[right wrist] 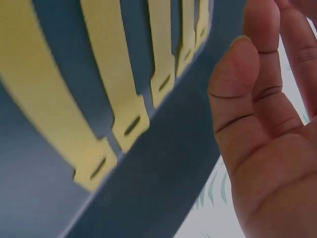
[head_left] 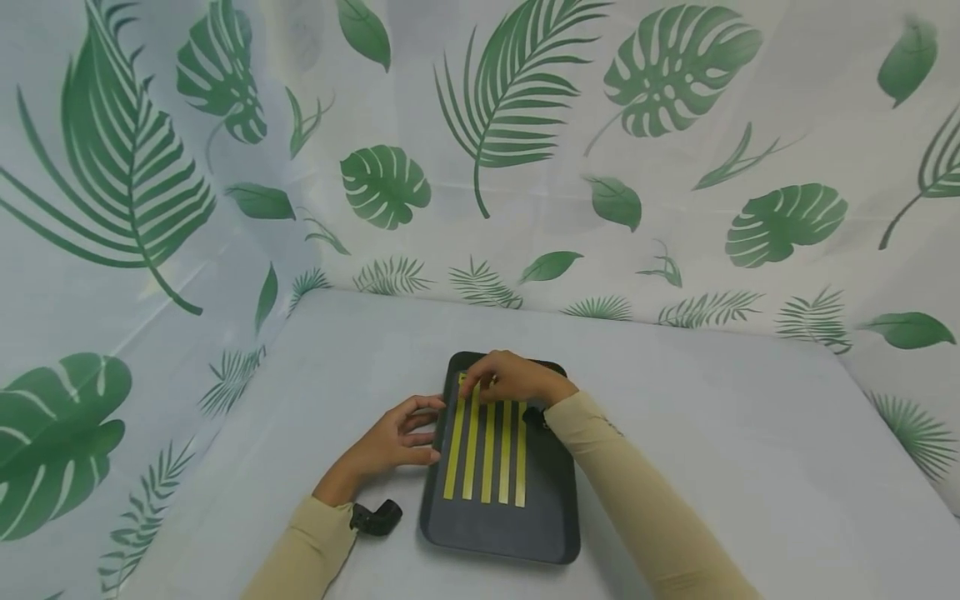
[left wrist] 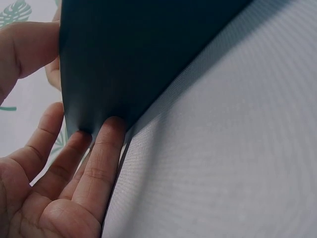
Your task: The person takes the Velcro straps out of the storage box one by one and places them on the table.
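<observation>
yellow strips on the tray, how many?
5, side by side along the dark tray: first strip nearest its left edge, then second strip, middle strip, fourth strip, rightmost strip. The right hand hides some far ends; no sixth shows.

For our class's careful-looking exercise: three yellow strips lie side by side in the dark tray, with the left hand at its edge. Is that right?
Not quite: the head view shows five yellow strips, not three. The dark tray and left hand are right.
</observation>
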Demonstrator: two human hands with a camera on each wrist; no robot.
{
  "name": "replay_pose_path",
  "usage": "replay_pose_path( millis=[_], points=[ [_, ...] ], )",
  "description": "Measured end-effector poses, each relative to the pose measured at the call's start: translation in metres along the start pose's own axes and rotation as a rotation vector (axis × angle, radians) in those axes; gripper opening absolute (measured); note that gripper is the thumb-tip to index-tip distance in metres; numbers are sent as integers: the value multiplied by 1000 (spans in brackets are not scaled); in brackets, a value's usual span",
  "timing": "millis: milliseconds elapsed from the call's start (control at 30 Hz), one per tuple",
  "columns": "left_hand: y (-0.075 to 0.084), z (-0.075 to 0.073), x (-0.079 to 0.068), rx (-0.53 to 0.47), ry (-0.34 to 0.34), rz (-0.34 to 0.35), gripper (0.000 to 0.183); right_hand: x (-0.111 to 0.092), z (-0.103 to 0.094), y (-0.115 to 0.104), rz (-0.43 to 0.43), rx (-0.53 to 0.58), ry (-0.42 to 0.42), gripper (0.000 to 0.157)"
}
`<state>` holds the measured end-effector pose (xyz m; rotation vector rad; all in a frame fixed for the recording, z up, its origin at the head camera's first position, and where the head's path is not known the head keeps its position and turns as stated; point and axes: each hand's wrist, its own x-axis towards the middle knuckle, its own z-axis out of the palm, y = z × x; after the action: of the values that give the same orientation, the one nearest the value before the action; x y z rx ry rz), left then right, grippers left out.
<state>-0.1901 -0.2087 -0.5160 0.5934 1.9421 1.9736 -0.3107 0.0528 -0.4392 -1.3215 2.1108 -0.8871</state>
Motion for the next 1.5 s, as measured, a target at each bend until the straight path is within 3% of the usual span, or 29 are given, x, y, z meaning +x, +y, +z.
replay_pose_path(
  millis=[200, 500, 700, 1067, 1500],
  points=[
    [-1, -1, 1, -12, -4, -5, 70, 13, 5, 2, 29, 13, -22, 22],
    [-2, -3, 1, -20, -10, -11, 70, 28, 15, 0, 42, -54, -37, 24],
    [-3, -3, 0, -22, -8, -23, 71, 35, 20, 1, 98, -77, -44, 24],
    [-2, -3, 1, -87, -32, -11, 73, 40, 23, 0, 129, -81, -50, 25],
    [0, -4, -1, -90, -27, -14, 76, 38, 21, -2, 67, -69, -57, 25]
  ],
)
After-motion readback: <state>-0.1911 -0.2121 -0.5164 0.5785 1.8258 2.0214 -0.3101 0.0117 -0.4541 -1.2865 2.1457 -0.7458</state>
